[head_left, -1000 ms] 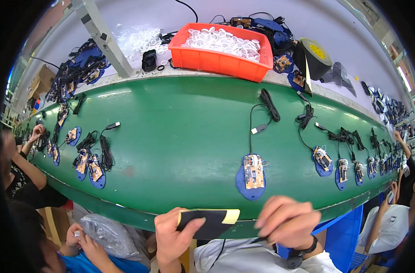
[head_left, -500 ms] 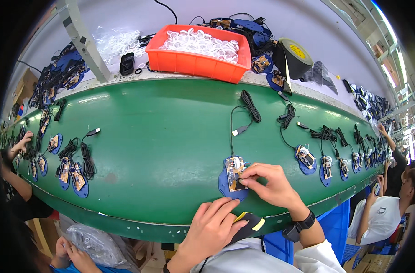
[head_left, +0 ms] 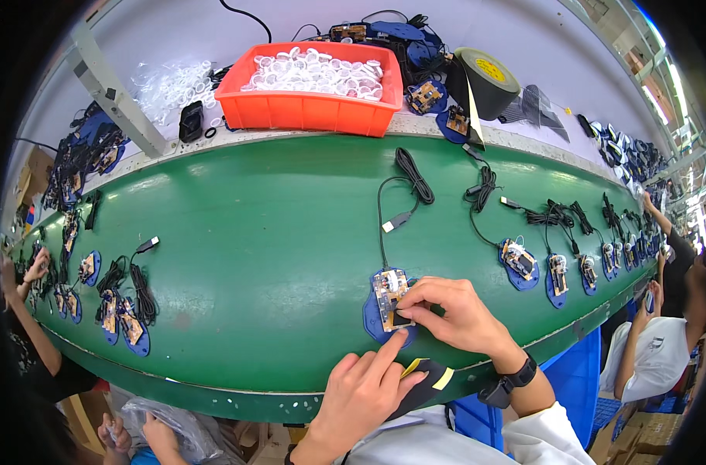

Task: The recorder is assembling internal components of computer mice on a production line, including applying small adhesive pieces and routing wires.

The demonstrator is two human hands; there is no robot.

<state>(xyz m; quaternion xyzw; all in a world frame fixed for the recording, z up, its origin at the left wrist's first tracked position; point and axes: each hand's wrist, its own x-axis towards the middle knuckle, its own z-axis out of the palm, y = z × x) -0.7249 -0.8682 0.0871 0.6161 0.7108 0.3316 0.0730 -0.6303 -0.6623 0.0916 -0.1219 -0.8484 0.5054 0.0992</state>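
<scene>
In front of me a mouse-like unit lies on the green belt: a tan circuit board on a blue base, with a coiled black cable stretching away from it. My right hand pinches a small black piece against the board's lower right part. The fingertips partly cover that piece. My left hand holds a black sheet with yellow strips by the thumb, over the belt's near edge. Its index finger stretches out to the near edge of the board.
Similar units lie to the right and left on the green belt. Behind it stand an orange-red bin of white rings and a large black tape roll. Other people's hands work at both sides.
My left index finger has straightened toward the board's near edge, while the other fingers have drawn back. My right hand keeps its pinch at the board. The whole view has shifted slightly.
</scene>
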